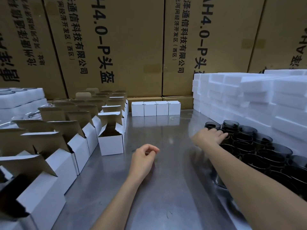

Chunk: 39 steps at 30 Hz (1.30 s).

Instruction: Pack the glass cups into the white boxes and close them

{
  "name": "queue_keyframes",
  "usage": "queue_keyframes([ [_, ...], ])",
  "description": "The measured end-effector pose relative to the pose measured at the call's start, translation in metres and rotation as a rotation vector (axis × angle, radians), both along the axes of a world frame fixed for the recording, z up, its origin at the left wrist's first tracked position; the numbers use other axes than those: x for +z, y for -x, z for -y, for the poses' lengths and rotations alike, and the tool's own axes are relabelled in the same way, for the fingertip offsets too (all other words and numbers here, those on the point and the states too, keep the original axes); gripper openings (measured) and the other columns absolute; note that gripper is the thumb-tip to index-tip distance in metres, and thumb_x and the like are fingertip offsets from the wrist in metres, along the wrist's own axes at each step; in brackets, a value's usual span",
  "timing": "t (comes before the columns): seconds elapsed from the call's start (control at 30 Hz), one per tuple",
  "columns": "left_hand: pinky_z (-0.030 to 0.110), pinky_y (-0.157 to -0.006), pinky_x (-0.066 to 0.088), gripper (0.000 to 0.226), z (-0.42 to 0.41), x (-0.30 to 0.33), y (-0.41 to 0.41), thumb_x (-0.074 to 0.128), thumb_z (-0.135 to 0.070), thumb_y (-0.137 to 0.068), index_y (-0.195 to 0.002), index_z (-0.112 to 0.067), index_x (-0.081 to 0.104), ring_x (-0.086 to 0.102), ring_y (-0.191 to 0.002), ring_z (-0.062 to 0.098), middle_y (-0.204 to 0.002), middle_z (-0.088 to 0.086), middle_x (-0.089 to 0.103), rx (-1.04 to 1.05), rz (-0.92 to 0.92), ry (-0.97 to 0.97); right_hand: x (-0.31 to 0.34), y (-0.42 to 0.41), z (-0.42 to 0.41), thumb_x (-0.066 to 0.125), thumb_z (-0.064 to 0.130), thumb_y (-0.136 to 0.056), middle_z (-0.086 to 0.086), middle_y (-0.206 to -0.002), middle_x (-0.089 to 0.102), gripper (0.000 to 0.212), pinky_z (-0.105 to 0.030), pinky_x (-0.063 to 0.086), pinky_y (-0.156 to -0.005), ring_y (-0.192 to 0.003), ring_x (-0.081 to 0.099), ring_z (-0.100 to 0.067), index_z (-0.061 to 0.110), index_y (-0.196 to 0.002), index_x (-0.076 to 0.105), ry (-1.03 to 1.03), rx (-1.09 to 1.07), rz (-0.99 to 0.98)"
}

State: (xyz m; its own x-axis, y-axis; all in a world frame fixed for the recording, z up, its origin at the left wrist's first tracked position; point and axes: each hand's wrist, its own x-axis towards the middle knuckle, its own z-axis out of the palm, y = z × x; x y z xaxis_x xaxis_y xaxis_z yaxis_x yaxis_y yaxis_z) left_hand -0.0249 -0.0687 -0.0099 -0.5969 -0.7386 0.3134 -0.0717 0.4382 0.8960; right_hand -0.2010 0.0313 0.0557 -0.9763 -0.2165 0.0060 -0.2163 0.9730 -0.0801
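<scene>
A: Right hand [209, 135] lies flat, fingers extended, on packed dark glass cups [245, 143], right of frame; nothing gripped.

B: Left hand [144, 156] loosely curled, empty. Risk: knocking neighbouring cups; open white boxes [111, 143] wait left.

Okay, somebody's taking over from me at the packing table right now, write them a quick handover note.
Left hand: loosely curled over the metal table, holding nothing.
Right hand: reaching onto the dark glass cups clustered at the right; grip not yet clear.
Open white boxes stand in rows at the left, flaps up.
Done: four closed boxes lined up at the back.
Left: take a cup, put it in the nearest open box, close the flaps, repeat for the many cups remaining.
</scene>
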Motion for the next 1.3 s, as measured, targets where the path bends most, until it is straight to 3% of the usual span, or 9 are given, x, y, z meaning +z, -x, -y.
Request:
queue_keyframes([
  [0.27, 0.005, -0.071, 0.042, 0.023, 0.001, 0.001, -0.001, 0.056, 0.001, -0.086, -0.092, -0.02, 0.062, 0.058, -0.085, 0.007, -0.091, -0.01, 0.064, 0.023, -0.034, 0.006, 0.001, -0.05, 0.026, 0.044, 0.034, -0.09, -0.013, -0.135, 0.051, 0.046, -0.044, 0.018, -0.109, -0.128, 0.042, -0.03, 0.01, -0.13, 0.043, 0.123, 0.326, -0.073],
  [0.43, 0.028, -0.099, 0.043, 0.051, 0.002, 0.0, 0.0, 0.068, -0.002, -0.082, -0.129, -0.011, 0.051, 0.054, -0.111, 0.016, -0.126, 0.0, 0.052, 0.016, -0.017, -0.006, -0.017, -0.093, 0.035, 0.036, 0.022, -0.094, -0.013, -0.122, 0.061, 0.04, -0.043, 0.022, -0.107, -0.119, 0.051, -0.031, 0.008, -0.131, 0.035, 0.256, 0.604, -0.252],
  [0.57, 0.041, -0.106, 0.041, 0.064, 0.006, -0.001, -0.002, 0.066, 0.004, -0.08, -0.137, -0.012, 0.044, 0.05, -0.125, 0.022, -0.139, 0.009, 0.048, -0.065, 0.004, -0.01, -0.031, -0.105, 0.032, 0.038, 0.016, -0.093, -0.006, -0.116, 0.063, 0.041, -0.037, 0.03, -0.102, -0.116, 0.05, -0.025, 0.016, -0.134, 0.039, 0.529, 0.801, -0.338],
  [0.73, 0.037, -0.103, 0.045, 0.069, 0.01, -0.003, -0.003, 0.077, -0.01, -0.077, -0.136, -0.021, 0.043, 0.055, -0.117, 0.018, -0.129, 0.0, 0.051, -0.095, -0.028, -0.033, -0.056, -0.088, 0.017, 0.057, 0.016, -0.085, 0.002, -0.138, 0.043, 0.058, -0.025, 0.029, -0.105, -0.132, 0.031, -0.015, 0.018, -0.139, 0.037, 1.007, 0.698, 0.091],
  [0.83, 0.028, -0.097, 0.046, 0.068, 0.011, -0.005, -0.002, 0.078, -0.016, -0.077, -0.137, -0.02, 0.046, 0.056, -0.11, 0.016, -0.121, -0.003, 0.046, -0.064, 0.02, 0.041, -0.06, -0.077, 0.018, 0.067, 0.015, -0.083, -0.003, -0.136, 0.048, 0.064, -0.039, 0.039, -0.107, -0.128, 0.044, -0.019, 0.014, -0.14, 0.037, 1.067, 0.699, 0.408],
  [0.93, 0.014, -0.087, 0.042, 0.055, 0.01, -0.005, -0.002, 0.077, -0.015, -0.076, -0.124, -0.028, 0.052, 0.056, -0.102, 0.007, -0.117, -0.004, 0.045, -0.065, 0.021, 0.088, -0.06, -0.071, 0.02, 0.073, 0.02, -0.081, -0.005, -0.132, 0.05, 0.059, -0.038, 0.04, -0.106, -0.122, 0.049, -0.016, 0.015, -0.134, 0.048, 1.025, 0.742, 0.366],
  [1.03, 0.019, -0.091, 0.045, 0.053, 0.011, -0.003, -0.005, 0.078, -0.011, -0.074, -0.117, -0.029, 0.052, 0.056, -0.104, 0.009, -0.121, -0.001, 0.05, -0.074, 0.01, 0.094, -0.062, -0.066, 0.019, 0.08, 0.024, -0.074, -0.004, -0.124, 0.054, 0.05, -0.032, 0.043, -0.102, -0.111, 0.055, -0.012, 0.021, -0.118, 0.057, 1.025, 0.775, 0.371],
  [1.2, 0.012, -0.088, 0.046, 0.061, 0.009, 0.001, -0.011, 0.08, -0.005, -0.073, -0.119, -0.031, 0.049, 0.06, -0.11, 0.009, -0.115, -0.013, 0.059, -0.234, -0.028, 0.078, -0.063, -0.064, 0.013, 0.089, 0.024, -0.061, 0.008, -0.111, 0.059, 0.06, -0.025, 0.047, -0.087, -0.099, 0.059, -0.012, 0.03, -0.102, 0.047, 1.119, 0.777, 0.409],
  [1.3, 0.014, -0.086, 0.048, 0.066, 0.006, 0.0, -0.01, 0.078, 0.002, -0.072, -0.118, -0.033, 0.047, 0.062, -0.107, 0.008, -0.115, -0.015, 0.058, -0.247, -0.079, 0.078, -0.065, -0.065, 0.013, 0.089, 0.019, -0.06, 0.006, -0.112, 0.055, 0.066, -0.028, 0.043, -0.093, -0.107, 0.052, -0.016, 0.035, -0.099, 0.04, 1.13, 0.824, 0.329],
])
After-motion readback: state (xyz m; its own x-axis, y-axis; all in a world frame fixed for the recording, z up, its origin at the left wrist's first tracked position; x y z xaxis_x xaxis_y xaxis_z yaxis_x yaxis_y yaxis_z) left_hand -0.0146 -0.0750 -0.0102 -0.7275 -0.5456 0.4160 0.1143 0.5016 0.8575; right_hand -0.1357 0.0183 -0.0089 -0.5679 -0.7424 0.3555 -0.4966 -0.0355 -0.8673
